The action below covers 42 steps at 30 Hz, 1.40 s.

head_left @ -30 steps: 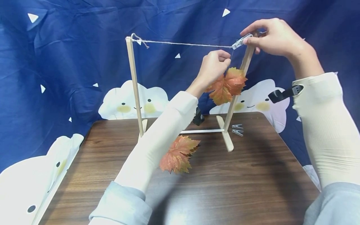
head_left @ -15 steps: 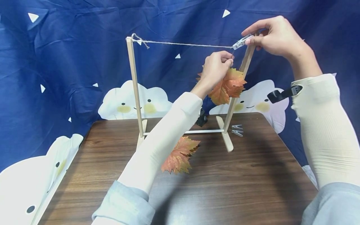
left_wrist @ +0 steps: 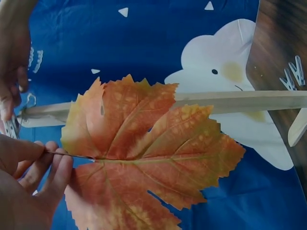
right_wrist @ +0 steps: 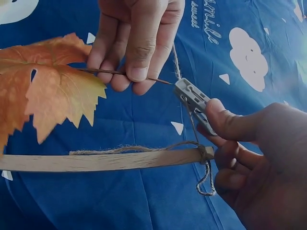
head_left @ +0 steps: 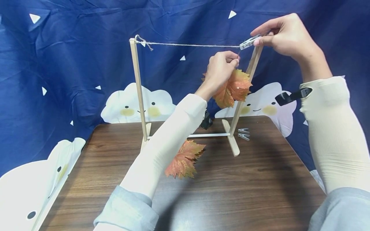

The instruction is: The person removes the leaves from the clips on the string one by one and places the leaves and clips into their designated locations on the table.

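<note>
An orange-yellow artificial maple leaf point(head_left: 235, 88) hangs below the string near the right post. Its thin brown stem point(right_wrist: 112, 72) is pinched between the thumb and fingers of my left hand point(head_left: 221, 69). With thumb and fingers my right hand point(head_left: 292, 40) holds a grey clothespin point(right_wrist: 192, 96) by its handle end. The clothespin's tip meets the twine point(head_left: 188, 45) and the end of the stem, close to the right post. Whether its tip bites on both cannot be seen clearly.
The twine runs between two wooden posts point(head_left: 138, 86) of a stand on the brown table point(head_left: 245, 186). A second maple leaf point(head_left: 185, 160) lies on the table, partly behind my left forearm. Spare clothespins point(head_left: 243, 134) lie beside the right foot point(head_left: 231, 138).
My right hand and the clothespin have risen slightly. My left hand has shifted a little to the right with the stem still pinched, and the leaf has moved slightly.
</note>
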{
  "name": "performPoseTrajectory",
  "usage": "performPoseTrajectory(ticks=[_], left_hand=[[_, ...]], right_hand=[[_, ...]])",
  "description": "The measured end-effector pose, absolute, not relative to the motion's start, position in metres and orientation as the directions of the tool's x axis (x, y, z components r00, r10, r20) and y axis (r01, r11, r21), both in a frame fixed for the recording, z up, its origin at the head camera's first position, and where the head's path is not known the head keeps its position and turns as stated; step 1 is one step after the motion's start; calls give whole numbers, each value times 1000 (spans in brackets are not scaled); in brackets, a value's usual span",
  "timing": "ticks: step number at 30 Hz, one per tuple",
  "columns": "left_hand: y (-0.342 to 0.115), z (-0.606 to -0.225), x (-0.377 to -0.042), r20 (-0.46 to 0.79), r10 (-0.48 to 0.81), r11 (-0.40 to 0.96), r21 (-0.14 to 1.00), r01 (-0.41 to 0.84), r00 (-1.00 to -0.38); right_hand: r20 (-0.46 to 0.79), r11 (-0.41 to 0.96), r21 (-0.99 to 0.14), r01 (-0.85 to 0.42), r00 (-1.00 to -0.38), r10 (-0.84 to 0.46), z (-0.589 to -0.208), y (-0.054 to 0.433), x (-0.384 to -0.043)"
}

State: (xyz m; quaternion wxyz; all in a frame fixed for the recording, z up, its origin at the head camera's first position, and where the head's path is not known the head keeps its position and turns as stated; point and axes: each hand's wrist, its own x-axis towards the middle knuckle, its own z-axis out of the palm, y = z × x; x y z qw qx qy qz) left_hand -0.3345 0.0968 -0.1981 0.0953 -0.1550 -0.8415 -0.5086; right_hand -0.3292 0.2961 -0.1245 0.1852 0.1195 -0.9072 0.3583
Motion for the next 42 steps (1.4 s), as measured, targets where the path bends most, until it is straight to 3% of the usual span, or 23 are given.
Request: performPoseTrajectory(ticks=[12,34,42], left_hand=[[86,-200,-334,345,166,456,804,382,-924],[46,-200,-318,397,131,340,843,417,-909],[37,-199,-312,461,130,370,799,474,-878]], right_hand=[[538,659,-627,-415,-843,-19,-128,295,-330],[597,551,-664,-505,-802,-16,-143,302,-317],[602,469,-706,-530,-798,4,-157,306,-305]])
